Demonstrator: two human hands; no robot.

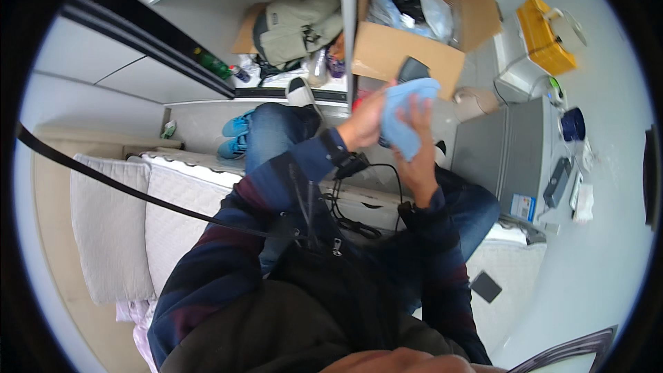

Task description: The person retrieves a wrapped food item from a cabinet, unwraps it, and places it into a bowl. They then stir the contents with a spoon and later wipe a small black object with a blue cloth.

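Note:
My left hand [363,123] grips a dark grey object [413,68], whose rounded end sticks out past a light blue cloth [401,114]. The cloth is wrapped over most of that object, so its kind cannot be told. My right hand [418,158] presses the cloth against it from the other side, with the fingers blurred. Both hands are held out above the floor, between my knees. Below my left wrist hangs a black device with a cable [353,166], and its cord loops down beside the bed edge.
A cardboard box [404,54] with plastic bags stands ahead, beside a cabinet holding a backpack [300,26]. Blue sneakers [237,134] sit on the floor to the left. At right is a grey bedside cabinet [481,145]. A dark flat object [486,286] lies on the mattress [507,264].

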